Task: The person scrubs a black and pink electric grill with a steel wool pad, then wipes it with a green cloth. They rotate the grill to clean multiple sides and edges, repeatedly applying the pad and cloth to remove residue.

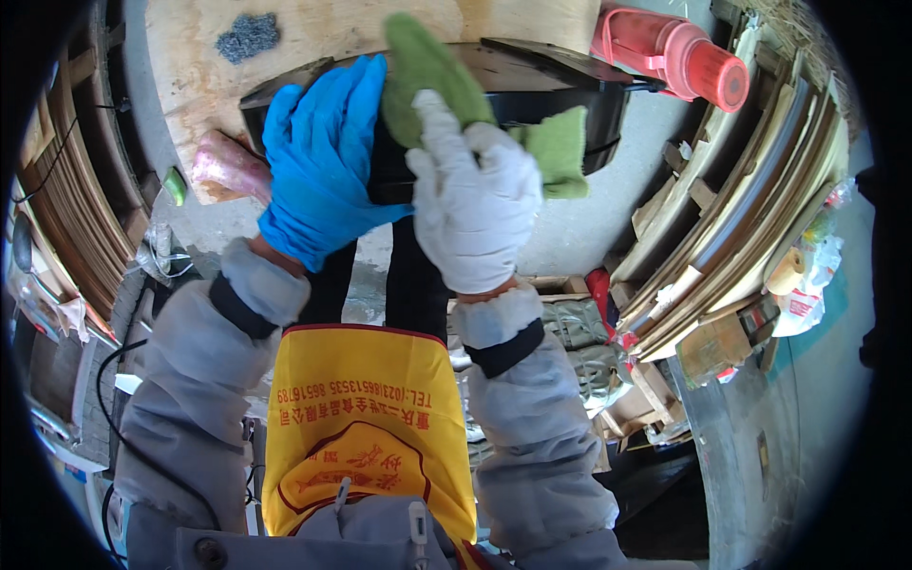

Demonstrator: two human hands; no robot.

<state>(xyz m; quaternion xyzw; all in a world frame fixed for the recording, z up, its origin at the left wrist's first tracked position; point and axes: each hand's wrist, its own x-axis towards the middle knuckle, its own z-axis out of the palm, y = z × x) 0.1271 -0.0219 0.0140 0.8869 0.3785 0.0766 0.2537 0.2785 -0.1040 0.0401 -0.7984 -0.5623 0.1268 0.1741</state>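
Note:
A wide, glossy black casing lies before me, with a black cable at its right end. On its left part my left hand, in a blue rubber glove, spreads its fingers over the top, and the thumb runs along the near edge. My right hand, in a white glove, presses a green cloth against the casing. One part of the cloth sticks up beyond the fingertips, slightly blurred; another hangs over the near side to the right. The casing's middle is hidden by cloth and hands.
Under the casing is a plywood board, bearing a grey scouring pad. A red thermos flask lies at the right; a pink item sits at the left. Stacked boards flank the right side. A yellow apron with writing covers my lap.

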